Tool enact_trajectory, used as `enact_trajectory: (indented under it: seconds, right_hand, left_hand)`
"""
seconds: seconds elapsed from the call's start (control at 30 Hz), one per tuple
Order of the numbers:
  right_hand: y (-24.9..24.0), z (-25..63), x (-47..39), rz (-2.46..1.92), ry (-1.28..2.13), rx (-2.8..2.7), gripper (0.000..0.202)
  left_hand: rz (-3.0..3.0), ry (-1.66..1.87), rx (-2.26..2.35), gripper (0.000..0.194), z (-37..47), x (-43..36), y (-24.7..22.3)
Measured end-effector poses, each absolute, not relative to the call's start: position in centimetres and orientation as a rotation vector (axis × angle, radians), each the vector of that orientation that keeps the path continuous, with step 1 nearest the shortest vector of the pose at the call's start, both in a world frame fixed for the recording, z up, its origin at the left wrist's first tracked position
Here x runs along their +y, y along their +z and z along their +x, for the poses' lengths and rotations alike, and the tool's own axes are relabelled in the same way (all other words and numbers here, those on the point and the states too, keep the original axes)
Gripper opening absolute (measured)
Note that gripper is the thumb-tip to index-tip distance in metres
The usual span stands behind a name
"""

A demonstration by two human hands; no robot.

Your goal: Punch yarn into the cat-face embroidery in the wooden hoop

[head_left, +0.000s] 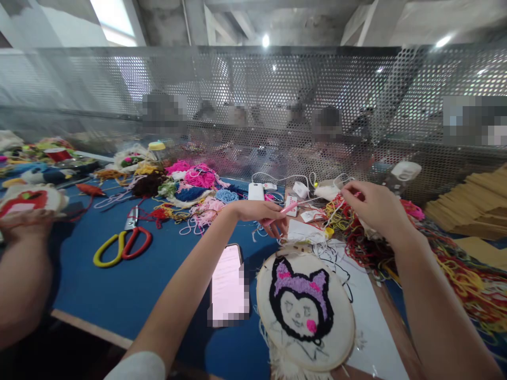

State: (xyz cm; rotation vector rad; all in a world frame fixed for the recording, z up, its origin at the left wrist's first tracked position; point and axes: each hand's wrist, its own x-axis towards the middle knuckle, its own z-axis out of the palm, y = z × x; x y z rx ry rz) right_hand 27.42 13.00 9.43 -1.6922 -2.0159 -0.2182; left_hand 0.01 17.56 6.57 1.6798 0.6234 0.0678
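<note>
My left hand [263, 214] is closed around a pink pen-shaped punch needle [289, 207], held above the table. A thin pale line runs from its tip towards my right hand [370, 203], whose thumb and fingers are pinched together; what they hold is too small to make out. Below my hands, a round embroidery hoop [259, 301] with cream cloth lies tilted near the table's front edge. The cloth bears a tufted black-and-purple eared character [303, 285] with pink patches and a pencil-drawn face. Neither hand touches the hoop.
A phone [229, 285] lies left of the hoop, scissors [129, 240] farther left. Yarn heaps [198, 177] stand at the back, tangled yarn [455, 285] at right beside brown paper [471, 203]. Another person's hand [27, 227] holds a hoop at left. A perforated screen [257, 79] stands behind.
</note>
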Motion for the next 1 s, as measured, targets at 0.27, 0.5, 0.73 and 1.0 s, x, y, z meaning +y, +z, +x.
enact_trajectory:
  seconds: [0.27, 0.5, 0.73, 1.0]
  right_hand:
    - [9.2, 28.3, 13.4, -1.808, -0.269, -1.9, 0.02]
    - [9.3, 29.1, 13.6, -1.867, -0.29, -1.811, 0.023]
    - [9.1, 29.6, 13.8, -1.845, -0.238, -1.845, 0.022]
    - [9.5, 27.6, 12.8, -1.644, -0.03, -1.966, 0.033]
  left_hand:
    - [1.645, 0.078, 0.624, 0.028, 0.2, 17.4, 6.8]
    - [1.615, 0.079, 0.63, 0.025, 0.3, 17.4, 6.5]
    - [1.604, 0.075, 0.621, 0.024, 0.6, 17.4, 6.4]
    - [1.518, 0.189, 0.595, 0.024, 1.4, 17.5, 5.8]
